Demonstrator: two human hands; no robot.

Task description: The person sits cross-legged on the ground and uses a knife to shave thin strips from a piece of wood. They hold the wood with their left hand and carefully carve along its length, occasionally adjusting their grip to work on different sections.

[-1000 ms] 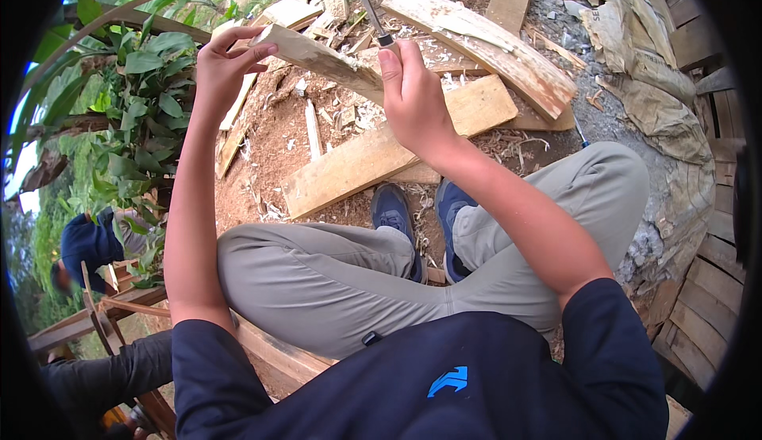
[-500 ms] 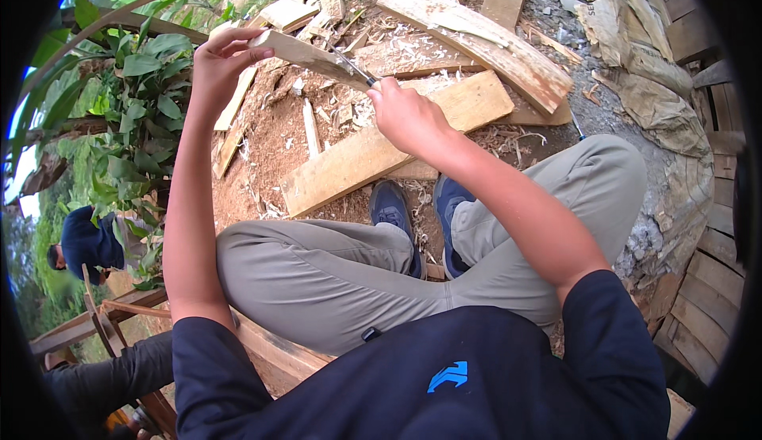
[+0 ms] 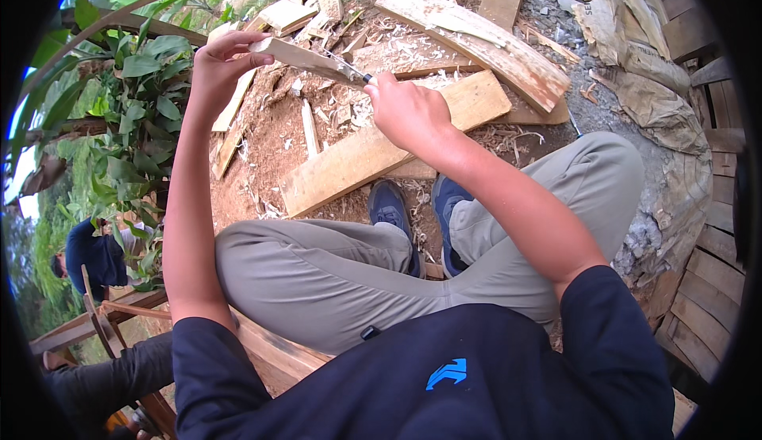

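Note:
My left hand pinches the upper left end of a short, pale piece of wood, thumb on one side and fingers on the other. The piece is held up in the air, slanting down to the right. My right hand is closed round the dark handle of a knife. Its thin blade lies against the wood near the lower right end. Part of the handle is hidden in my fist. Beneath my right wrist a flat plank lies slantwise on the ground, just ahead of my shoes.
A thick, rough slab lies beyond the plank. Wood shavings and offcuts litter the earth. Crumpled sacking lies to the right, leafy plants grow at the left. One person bends at the far left; another's dark sleeve shows nearer.
My right hand and the knife have shifted very slightly left along the wood. My left hand holds almost the same place. The person at the far left has moved a little.

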